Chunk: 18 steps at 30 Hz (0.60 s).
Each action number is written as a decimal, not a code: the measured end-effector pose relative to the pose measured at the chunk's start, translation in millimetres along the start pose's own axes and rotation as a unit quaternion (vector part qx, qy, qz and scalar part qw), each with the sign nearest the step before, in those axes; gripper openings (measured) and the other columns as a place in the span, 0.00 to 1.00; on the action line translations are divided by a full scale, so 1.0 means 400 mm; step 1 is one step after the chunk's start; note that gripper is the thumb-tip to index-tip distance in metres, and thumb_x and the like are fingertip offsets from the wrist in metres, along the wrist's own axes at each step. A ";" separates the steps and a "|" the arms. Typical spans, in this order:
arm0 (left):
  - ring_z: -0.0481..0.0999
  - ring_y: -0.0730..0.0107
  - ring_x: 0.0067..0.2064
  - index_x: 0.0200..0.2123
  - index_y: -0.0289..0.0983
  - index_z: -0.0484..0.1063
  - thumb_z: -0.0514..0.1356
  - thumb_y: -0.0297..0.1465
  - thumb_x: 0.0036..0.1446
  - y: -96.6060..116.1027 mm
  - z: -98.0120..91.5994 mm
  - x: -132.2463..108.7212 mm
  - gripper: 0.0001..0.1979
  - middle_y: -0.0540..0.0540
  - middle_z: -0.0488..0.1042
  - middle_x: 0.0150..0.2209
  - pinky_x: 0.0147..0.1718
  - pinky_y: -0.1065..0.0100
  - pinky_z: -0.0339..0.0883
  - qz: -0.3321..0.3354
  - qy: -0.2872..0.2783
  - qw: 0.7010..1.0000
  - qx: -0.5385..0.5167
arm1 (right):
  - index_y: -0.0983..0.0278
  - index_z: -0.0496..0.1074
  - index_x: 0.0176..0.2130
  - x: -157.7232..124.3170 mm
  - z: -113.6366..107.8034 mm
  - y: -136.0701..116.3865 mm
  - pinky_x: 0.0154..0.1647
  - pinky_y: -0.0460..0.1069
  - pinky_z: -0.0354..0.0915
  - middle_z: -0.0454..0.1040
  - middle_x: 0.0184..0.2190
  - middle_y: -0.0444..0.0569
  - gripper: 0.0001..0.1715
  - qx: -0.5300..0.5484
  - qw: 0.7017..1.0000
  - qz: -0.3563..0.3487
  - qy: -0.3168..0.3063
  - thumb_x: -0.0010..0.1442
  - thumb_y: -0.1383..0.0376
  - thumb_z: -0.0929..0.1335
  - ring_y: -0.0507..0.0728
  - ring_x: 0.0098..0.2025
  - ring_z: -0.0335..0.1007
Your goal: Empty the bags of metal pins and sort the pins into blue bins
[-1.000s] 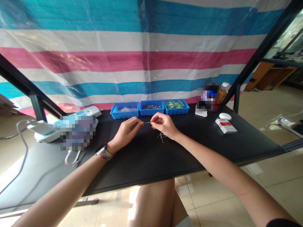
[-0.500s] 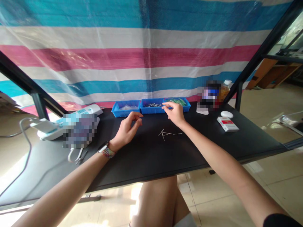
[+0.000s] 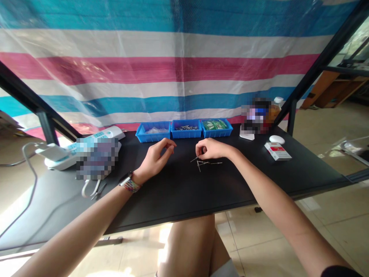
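Head view, the only one. You are working over a black tabletop (image 3: 173,192), with both hands in sight. Your right hand (image 3: 211,149) is bending over the near middle; its fingers seem to be pinching one end of a thin metal piece (image 3: 193,159), the other end slanting out to the left, close to the tabletop. Your left hand (image 3: 158,156) is hovering or resting to the left, I cannot tell which; its fingers are curling loosely, thumb parted from forefinger, grasping nothing that I can see.

Just below the right fingers, a few loose metal pieces (image 3: 203,163) are lying crossed in a small heap. A lone metal piece (image 3: 216,163) is lying just to the right of them.

Along the back, three bins are standing in a row: the left bin (image 3: 152,137) is holding clear plastic, the middle bin (image 3: 186,134) many metal pieces, the right bin (image 3: 217,132) something green and white.

On progress, my reading: you are handling pieces singly and are still early on. Only a handful are lying out, while the middle bin is keeping far more. Whether the lying ones are finished or waiting, I cannot tell; they are showing too small.
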<state>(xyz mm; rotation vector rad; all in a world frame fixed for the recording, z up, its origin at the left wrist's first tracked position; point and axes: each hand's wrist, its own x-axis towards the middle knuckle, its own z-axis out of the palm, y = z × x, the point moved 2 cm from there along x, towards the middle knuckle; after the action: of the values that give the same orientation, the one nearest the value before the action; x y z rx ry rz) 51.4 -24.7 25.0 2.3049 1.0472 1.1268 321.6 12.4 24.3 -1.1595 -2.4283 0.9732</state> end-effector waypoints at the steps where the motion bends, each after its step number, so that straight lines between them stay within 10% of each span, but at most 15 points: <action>1: 0.78 0.65 0.36 0.46 0.38 0.74 0.56 0.41 0.75 -0.001 0.000 0.000 0.13 0.48 0.78 0.35 0.40 0.66 0.70 0.000 0.001 1.000 0.001 | 0.66 0.82 0.32 0.001 -0.001 0.001 0.32 0.46 0.62 0.80 0.31 0.45 0.05 0.013 1.000 -0.003 0.013 0.51 0.71 0.75 0.50 0.29 0.69; 7: 0.79 0.65 0.41 0.49 0.38 0.75 0.60 0.39 0.72 -0.007 0.008 0.001 0.11 0.46 0.79 0.39 0.43 0.65 0.72 0.030 0.003 1.000 0.001 | 0.66 0.78 0.34 0.013 0.015 -0.015 0.29 0.46 0.61 0.74 0.26 0.43 0.08 0.135 0.982 -0.031 0.125 0.59 0.62 0.72 0.51 0.26 0.67; 18: 0.78 0.65 0.41 0.42 0.39 0.77 0.61 0.36 0.73 -0.009 0.018 0.006 0.08 0.46 0.78 0.39 0.43 0.65 0.72 0.068 -0.020 0.998 0.003 | 0.64 0.74 0.35 0.035 0.111 -0.055 0.24 0.45 0.60 0.72 0.26 0.41 0.10 0.197 0.969 -0.048 0.138 0.65 0.61 0.67 0.50 0.22 0.67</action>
<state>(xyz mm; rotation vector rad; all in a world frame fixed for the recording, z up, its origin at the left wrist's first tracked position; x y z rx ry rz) 56.4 -20.7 19.6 2.4235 0.8926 1.1247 277.5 -6.9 6.0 -0.9535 -1.9413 1.1149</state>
